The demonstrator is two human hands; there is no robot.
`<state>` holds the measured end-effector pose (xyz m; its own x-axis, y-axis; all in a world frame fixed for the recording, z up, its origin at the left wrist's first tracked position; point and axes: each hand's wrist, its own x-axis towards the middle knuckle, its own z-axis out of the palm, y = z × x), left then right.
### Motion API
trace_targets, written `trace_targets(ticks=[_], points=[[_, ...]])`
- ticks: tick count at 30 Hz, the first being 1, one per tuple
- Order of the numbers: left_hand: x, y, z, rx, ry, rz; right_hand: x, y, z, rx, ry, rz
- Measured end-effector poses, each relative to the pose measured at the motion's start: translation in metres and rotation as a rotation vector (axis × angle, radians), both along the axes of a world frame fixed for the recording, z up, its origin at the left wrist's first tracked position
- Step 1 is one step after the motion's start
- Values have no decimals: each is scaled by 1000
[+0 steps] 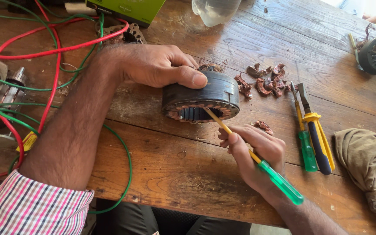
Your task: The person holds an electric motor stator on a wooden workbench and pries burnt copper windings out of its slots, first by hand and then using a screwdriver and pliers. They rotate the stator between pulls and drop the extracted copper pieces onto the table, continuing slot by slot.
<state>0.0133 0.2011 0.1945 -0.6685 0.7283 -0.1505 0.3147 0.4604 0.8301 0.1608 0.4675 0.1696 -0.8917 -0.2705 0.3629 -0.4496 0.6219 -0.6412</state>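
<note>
At lower centre-right, the right hand (253,152) grips a green-handled screwdriver (264,167), its yellow shaft poking into the round, dark metal stator (201,98) mid-frame. The left hand (159,65) clasps the stator's top on the rough wooden table (175,169). Curled copper scraps (264,82) lie beyond.

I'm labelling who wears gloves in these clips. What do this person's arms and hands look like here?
No gloves: both the left hand and the right hand are bare, with no rings or watch in view. The left forearm is bare up to a rolled sleeve checked in pink, white and dark lines. The right forearm shows no sleeve.
</note>
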Motion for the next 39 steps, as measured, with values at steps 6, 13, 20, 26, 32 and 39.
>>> trace_targets(ticks=[6, 13, 20, 26, 32, 39], points=[[3, 1, 3, 20, -25, -22, 1, 3, 1, 32, 19, 82], [7, 4, 14, -93, 21, 27, -2, 2, -2, 31, 5, 109], [11, 8, 20, -103, 111, 37, -2, 4, -1, 15, -40, 116], [17, 10, 28, -188, 104, 101, -2, 7, 0, 2, -42, 123], [19, 11, 30, -186, 67, 85, -1, 4, -1, -5, -41, 119], [4, 12, 12, -63, -125, 9, 1, 10, 0, -63, -3, 145]])
